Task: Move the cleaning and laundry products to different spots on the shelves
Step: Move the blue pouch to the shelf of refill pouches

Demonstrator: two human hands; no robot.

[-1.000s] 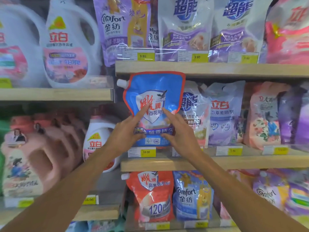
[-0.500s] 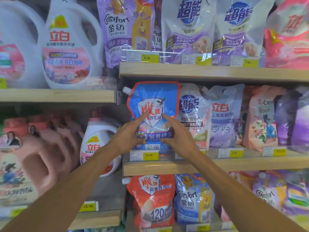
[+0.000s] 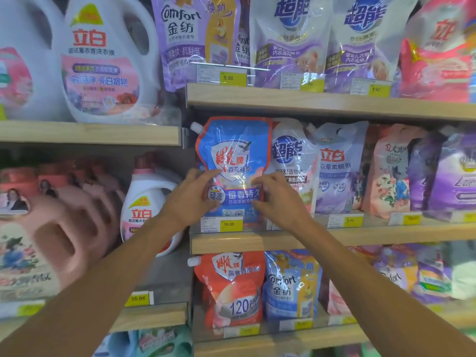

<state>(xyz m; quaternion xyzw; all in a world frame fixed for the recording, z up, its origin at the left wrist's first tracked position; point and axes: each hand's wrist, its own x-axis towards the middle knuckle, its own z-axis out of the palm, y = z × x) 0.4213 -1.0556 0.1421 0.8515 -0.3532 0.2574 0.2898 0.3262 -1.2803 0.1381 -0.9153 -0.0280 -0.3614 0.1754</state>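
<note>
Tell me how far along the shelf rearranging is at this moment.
Looks done: the blue red-edged plastic refill pouch sits at the left end of the middle wooden shelf, behind the 10.00 yellow price tag. In hand: the left hand and right hand both grip its lower half. Left: release it; how many other products remain cannot be told.

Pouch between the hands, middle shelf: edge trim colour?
Red, framing the blue pouch; the head view shows it best.

At frame centre, the spouted refill pouch (image 3: 233,155) stands on the middle shelf (image 3: 360,237) behind a price tag (image 3: 231,224). I hold it with my left hand (image 3: 192,195) and right hand (image 3: 277,199) at its lower sides. A neighbouring pouch (image 3: 291,161) touches its right edge, and a detergent jug (image 3: 149,202) stands to its left.
</note>
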